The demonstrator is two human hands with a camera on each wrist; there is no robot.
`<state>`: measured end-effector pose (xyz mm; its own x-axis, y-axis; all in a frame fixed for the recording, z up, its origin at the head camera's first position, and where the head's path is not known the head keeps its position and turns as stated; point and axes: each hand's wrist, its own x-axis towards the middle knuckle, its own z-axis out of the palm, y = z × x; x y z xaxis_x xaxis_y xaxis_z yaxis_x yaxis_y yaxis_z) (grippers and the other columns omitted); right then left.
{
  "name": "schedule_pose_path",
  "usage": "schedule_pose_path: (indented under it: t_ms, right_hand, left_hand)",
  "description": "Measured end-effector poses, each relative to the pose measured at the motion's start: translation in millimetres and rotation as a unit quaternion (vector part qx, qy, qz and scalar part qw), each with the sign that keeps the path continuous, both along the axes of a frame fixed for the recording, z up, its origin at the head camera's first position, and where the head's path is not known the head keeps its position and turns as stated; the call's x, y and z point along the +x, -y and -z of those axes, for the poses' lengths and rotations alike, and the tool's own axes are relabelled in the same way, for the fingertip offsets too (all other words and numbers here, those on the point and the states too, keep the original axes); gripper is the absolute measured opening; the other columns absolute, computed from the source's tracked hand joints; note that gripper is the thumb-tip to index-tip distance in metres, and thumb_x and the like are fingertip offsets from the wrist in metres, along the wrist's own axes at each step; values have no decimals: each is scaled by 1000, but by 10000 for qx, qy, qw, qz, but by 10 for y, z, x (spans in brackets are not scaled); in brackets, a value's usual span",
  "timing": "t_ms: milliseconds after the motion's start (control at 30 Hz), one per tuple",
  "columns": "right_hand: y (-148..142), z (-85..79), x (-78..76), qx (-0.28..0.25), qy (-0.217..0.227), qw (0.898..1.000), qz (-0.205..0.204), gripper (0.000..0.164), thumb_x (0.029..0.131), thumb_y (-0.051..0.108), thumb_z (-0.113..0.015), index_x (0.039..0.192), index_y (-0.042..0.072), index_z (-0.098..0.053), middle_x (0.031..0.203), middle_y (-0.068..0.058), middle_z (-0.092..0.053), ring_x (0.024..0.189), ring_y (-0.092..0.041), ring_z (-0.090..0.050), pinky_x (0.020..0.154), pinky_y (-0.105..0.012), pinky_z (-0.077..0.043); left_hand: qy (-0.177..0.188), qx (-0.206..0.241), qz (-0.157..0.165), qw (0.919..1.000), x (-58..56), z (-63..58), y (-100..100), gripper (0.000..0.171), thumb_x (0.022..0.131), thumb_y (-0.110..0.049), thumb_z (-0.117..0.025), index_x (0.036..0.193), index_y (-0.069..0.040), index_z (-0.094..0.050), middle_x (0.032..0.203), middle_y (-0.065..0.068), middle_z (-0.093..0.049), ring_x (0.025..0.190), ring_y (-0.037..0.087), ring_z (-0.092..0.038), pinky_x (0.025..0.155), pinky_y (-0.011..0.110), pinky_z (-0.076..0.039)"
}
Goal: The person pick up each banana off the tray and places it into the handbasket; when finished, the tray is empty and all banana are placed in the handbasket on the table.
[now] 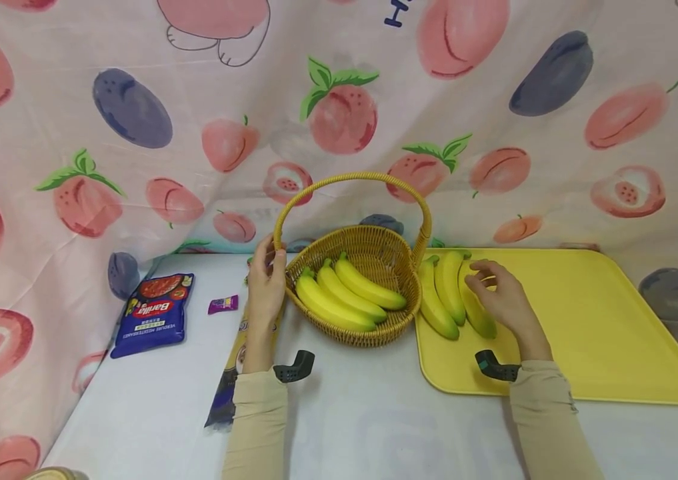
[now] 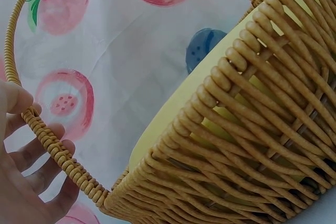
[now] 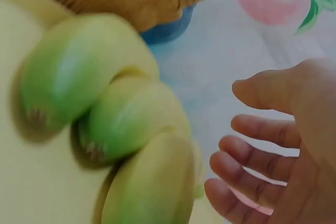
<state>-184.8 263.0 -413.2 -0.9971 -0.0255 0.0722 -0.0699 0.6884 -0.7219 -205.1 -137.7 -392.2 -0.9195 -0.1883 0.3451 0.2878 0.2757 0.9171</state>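
Wearing beige left sleeve (image 1: 259, 423) and matching right sleeve (image 1: 550, 417), creased; also black, bent, perforated left wrist camera (image 1: 297, 368), similar right wrist camera (image 1: 497, 368) with green patch.

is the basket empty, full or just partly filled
Partly filled: in the head view, three bananas lie inside the basket, and its bare woven inside shows beyond them.

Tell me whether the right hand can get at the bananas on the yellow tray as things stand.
Likely yes: the right hand holds nothing and hovers close to those bananas; nothing is seen lying on them, and the basket stands on their other side.
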Motion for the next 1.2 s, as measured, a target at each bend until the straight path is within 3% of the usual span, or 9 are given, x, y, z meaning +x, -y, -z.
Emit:
schedule_pose_path:
  t_ms: [233,567,900,1200]
  right_hand:
    - [-75,123,-61,76,594,9982,57,72,96,44,-48,142,-8,-30,126,-31,-43,113,-43,-48,91,-53,-45]
    - [-123,221,-114,316,1509,9880,40,96,91,60,-44,148,-9,-8,138,-35,-34,122,-46,-39,100,-58,-36]
    - [-156,191,-93,407,1578,9866,-69,96,90,59,-48,147,-8,-12,136,-35,-37,122,-47,-40,101,-59,-35]
    - [-205,191,-47,119,1650,9862,-58,94,89,58,-51,150,-2,-11,142,-33,-33,125,-46,-37,101,-58,-36]
  left_hand:
    - [-50,2,-12,10000,0,2,2,39,100,-21,-46,138,-14,-45,128,15,-54,124,24,-49,108,44,-39]
    - [-117,-2,-1,9999,-14,3,-11,39,100,-22,-45,138,-14,-45,128,13,-55,125,25,-49,108,45,-38]
    - [-95,145,143,9997,-24,4,5,42,100,-21,-45,141,-11,-42,131,18,-53,126,29,-47,108,47,-37]
    - [-128,-6,-54,9999,-1,16,-13,38,100,-22,-45,138,-16,-46,125,10,-56,122,22,-50,105,43,-41]
